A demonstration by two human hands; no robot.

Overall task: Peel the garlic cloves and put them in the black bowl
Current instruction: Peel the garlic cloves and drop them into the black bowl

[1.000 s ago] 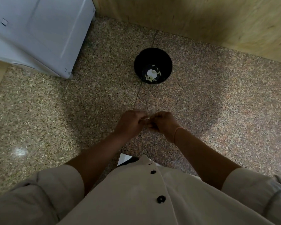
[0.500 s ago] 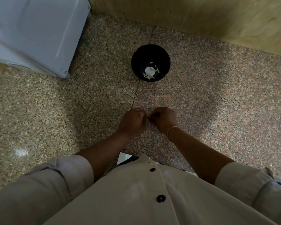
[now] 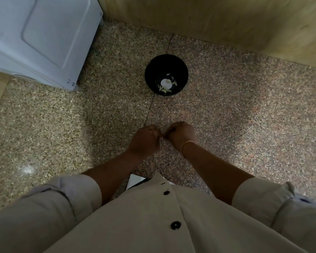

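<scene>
I see both hands low centre over the table, fingers curled: left hand and right hand pinch a small clove between their tips, mostly hidden. Bowl sits well ahead of them, apart, with peeled cloves at the bottom. White box far left

Dim and murky throughout. Lit from overhead, throwing a broad soft shadow across the floor around the left hand and right hand. Showed a small glare patch well left of the left hand. Bowed straight lines toward the corners. Left both hands dark, soft, low in detail.
</scene>
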